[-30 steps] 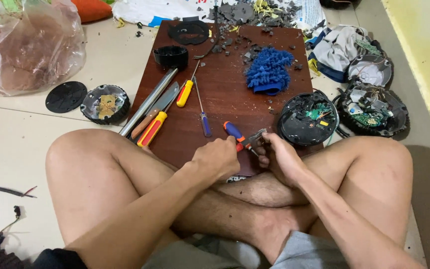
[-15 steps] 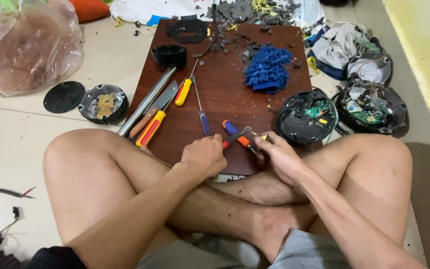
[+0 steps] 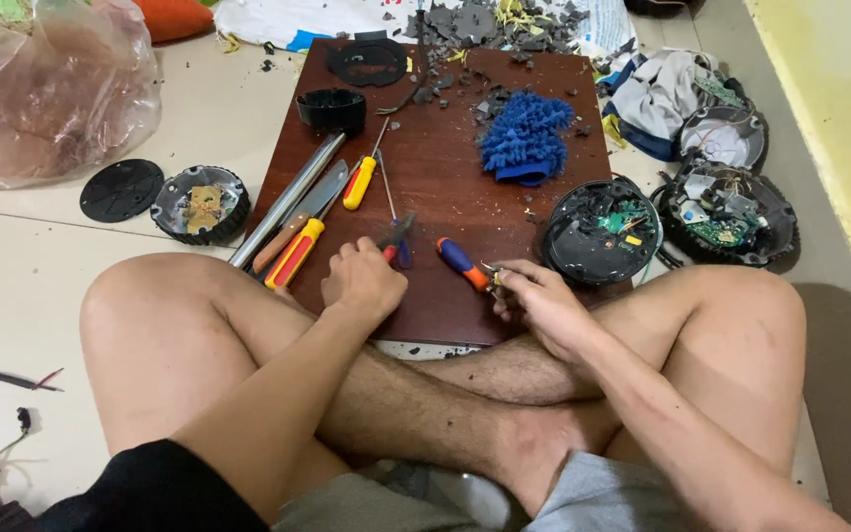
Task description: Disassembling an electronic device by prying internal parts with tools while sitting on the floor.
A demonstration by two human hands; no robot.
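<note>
I sit cross-legged at a dark red wooden board (image 3: pixel 445 197) on the floor. My left hand (image 3: pixel 361 284) is closed on small pliers (image 3: pixel 396 234) with red handles; their grey jaws point away from me over the board. My right hand (image 3: pixel 536 300) pinches a small part (image 3: pixel 494 280) in its fingertips near the board's front edge. A screwdriver with a blue and orange handle (image 3: pixel 460 262) lies right beside those fingers. A thin blue-handled screwdriver (image 3: pixel 391 202) lies by the pliers.
A yellow screwdriver (image 3: pixel 359 183), an orange-yellow tool (image 3: pixel 294 254), a knife (image 3: pixel 309 210) and a metal bar (image 3: pixel 288 200) lie at the board's left. A blue mop pad (image 3: pixel 526 138) and debris lie farther back. Opened round devices (image 3: pixel 603 232) (image 3: pixel 731 212) sit right, black discs (image 3: pixel 199 202) and a plastic bag (image 3: pixel 41 89) left.
My hands were together at the board's front edge. The left hand has drawn away to the left with the pliers, while the right hand stays put holding the small part.
</note>
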